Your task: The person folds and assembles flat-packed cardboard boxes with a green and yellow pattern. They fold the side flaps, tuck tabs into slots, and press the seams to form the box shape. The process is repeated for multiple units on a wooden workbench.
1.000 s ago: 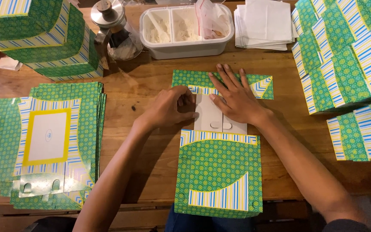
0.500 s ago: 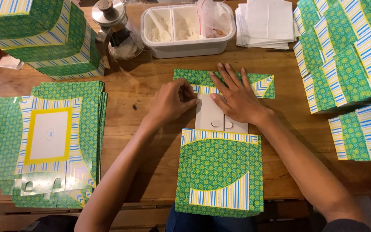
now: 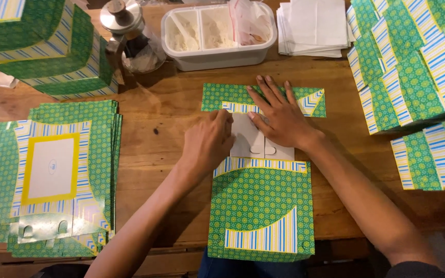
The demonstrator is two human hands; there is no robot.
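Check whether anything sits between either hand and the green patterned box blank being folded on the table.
Nothing visible does. The left hand and the right hand both rest directly on the green box blank, pressing its white inner flaps near the far end. The white tub stands apart, farther back on the table.

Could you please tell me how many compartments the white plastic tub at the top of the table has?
3 show in the white tub: left compartment and middle compartment hold white powder, the right compartment a crumpled plastic bag. Its top edge is cropped, so more may be hidden.
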